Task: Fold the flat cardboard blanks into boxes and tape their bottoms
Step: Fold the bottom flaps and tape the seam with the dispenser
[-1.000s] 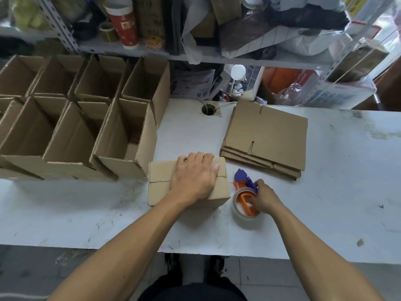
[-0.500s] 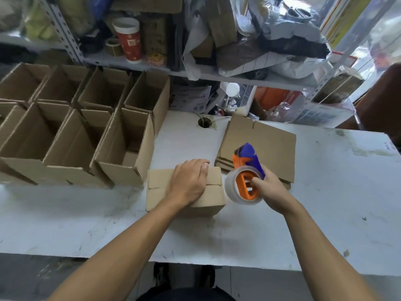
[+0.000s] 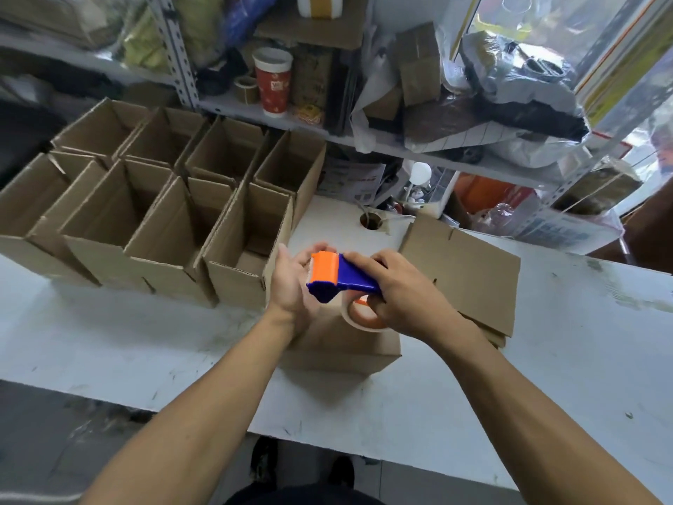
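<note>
Lifting off the small folded brown cardboard box (image 3: 342, 344) near the counter's (image 3: 109, 344) front edge, the left hand (image 3: 291, 282) now meets the orange-and-blue tape dispenser (image 3: 337, 277), fingers loosely cupped at its nose, likely finding the tape end. The right hand (image 3: 404, 289) grips its handle, raised from the counter. Taping looks imminent. Flat brown cardboard blanks (image 3: 469, 271) wait toward the back edge.

On the table (image 3: 546, 359), a cluster of open boxes (image 3: 164, 227) stands to the left — two rows, one behind the other. A stack of flat blanks (image 3: 469, 271) lies to the right. Between them, nearer the front edge, sits one closed box (image 3: 346, 348), with both hands and a tape dispenser (image 3: 338, 278) above it. Shelves (image 3: 364, 140) rise behind the table.
</note>
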